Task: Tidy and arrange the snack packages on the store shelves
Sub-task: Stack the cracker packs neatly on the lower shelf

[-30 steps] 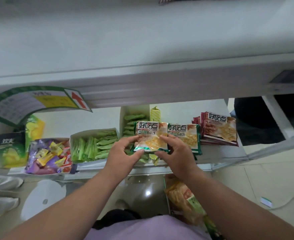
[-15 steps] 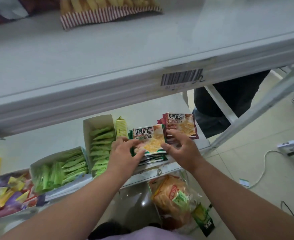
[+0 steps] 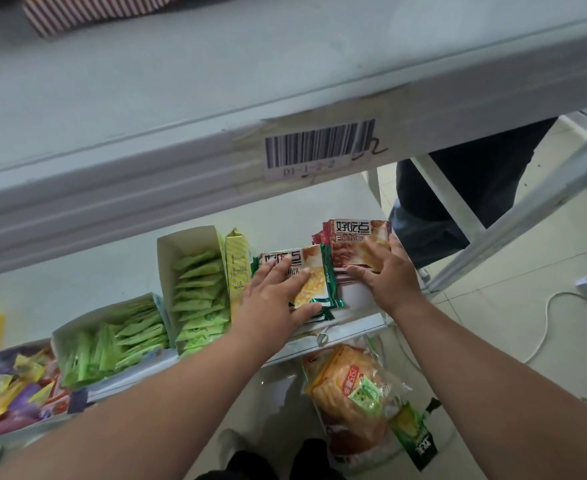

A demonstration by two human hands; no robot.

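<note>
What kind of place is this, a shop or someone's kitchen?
Most likely a shop. A barcode label is taped to the white shelf, and below it sit stacked snack packets and boxes of green sachets.

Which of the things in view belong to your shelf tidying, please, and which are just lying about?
In the job: green-edged cracker packets under the left hand; red cracker packets under the right hand.
Lying about: white cable; orange snack bag below the shelf.
</note>
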